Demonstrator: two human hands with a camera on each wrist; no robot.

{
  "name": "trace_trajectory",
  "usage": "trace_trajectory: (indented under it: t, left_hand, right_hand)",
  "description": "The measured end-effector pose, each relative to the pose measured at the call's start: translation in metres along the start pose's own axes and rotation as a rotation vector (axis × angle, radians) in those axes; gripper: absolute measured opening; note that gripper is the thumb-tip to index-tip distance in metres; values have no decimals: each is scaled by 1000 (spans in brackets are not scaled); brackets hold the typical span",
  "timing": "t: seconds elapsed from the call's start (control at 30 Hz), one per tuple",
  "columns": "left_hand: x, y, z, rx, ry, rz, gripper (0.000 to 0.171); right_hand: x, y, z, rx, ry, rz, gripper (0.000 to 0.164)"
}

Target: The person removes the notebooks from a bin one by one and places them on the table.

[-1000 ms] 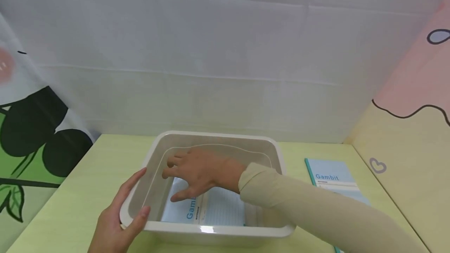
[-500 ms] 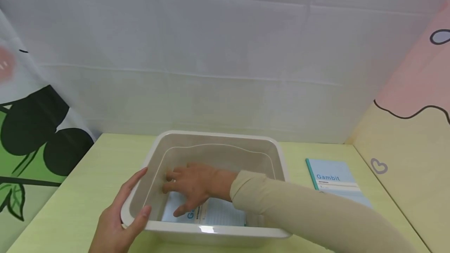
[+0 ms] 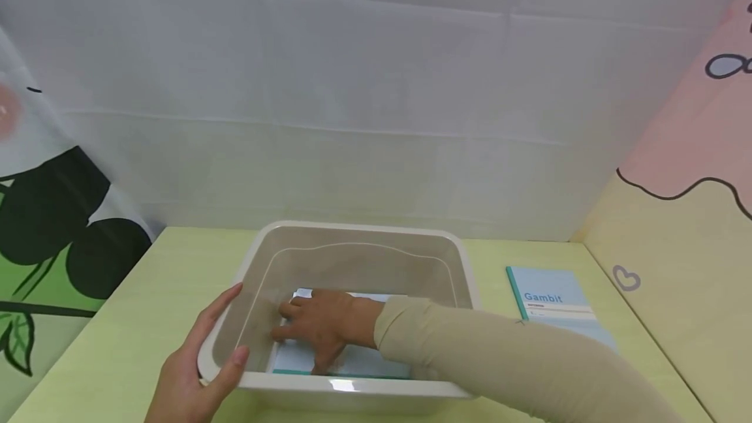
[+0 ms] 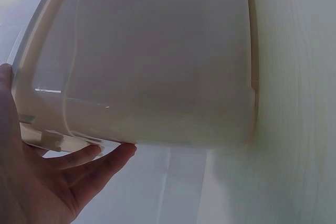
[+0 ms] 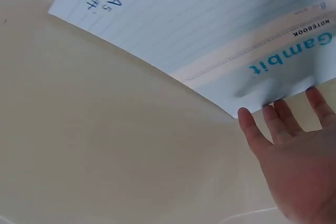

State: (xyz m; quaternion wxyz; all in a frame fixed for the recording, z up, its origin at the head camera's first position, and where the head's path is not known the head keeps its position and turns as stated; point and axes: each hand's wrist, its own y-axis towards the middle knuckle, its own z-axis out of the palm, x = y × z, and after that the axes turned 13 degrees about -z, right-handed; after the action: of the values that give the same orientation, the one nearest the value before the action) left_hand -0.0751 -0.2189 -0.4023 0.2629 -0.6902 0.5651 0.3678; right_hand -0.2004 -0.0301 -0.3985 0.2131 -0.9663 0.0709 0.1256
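Note:
A pale plastic bin point(image 3: 360, 228) stands in front of me on the table. My left hand point(image 3: 194, 367) holds the bin's left rim near its front corner, thumb over the rim and fingers along the outside; the left wrist view shows those fingers point(image 4: 102, 174) against the outer wall. Inside the bin lies a light-blue notebook point(image 3: 382, 356) with a teal spine toward me. My right hand point(image 3: 326, 325) is down in the bin over the notebook's left part, fingers spread. In the right wrist view its fingertips touch the edge of the notebook cover point(image 5: 220, 24), marked "Gambit".
Another blue Gambit notebook point(image 3: 555, 289) lies on the light-green table point(image 3: 487, 253) right of the bin, partly hidden by my right sleeve point(image 3: 517, 351). A white cloth wall point(image 3: 364, 83) rises behind; printed panels stand at both sides.
My right hand has lowered into the bin onto the notebook. The notebook's teal spine now shows along the near side. My left hand keeps its hold on the rim.

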Motion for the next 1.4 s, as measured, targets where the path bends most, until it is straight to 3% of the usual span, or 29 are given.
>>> trace_trajectory:
  t: [0.17, 0.4, 0.5, 0.63, 0.9, 1.07, 1.23, 1.4]
  left_hand:
    - [1, 0, 0, 22, -7, -29, 73]
    - [2, 1, 1, 44, 9, -71, 73]
    - [2, 2, 2, 68, 22, -100, 73]
    - [3, 1, 2, 55, 17, -77, 73]
    - [2, -1, 2, 36, 2, -54, 72]
    - [0, 0, 1, 22, 11, -42, 72]
    - [-1, -1, 1, 2, 5, -20, 72]
    - [0, 0, 1, 17, 21, -45, 71]
  right_hand:
    - [-1, 0, -2, 30, 67, 9, 90]
    - [0, 5, -2, 46, 77, -1, 91]
    - [1, 6, -3, 44, 64, 9, 87]
    - [2, 4, -6, 46, -14, 9, 82]
    - [1, -2, -17, -17, -156, 47, 78]
    - [-8, -4, -22, -118, -224, 78, 79]
    - [-14, -4, -26, -195, -213, 90, 86]
    - [-18, -8, -28, -229, -226, 169, 83]
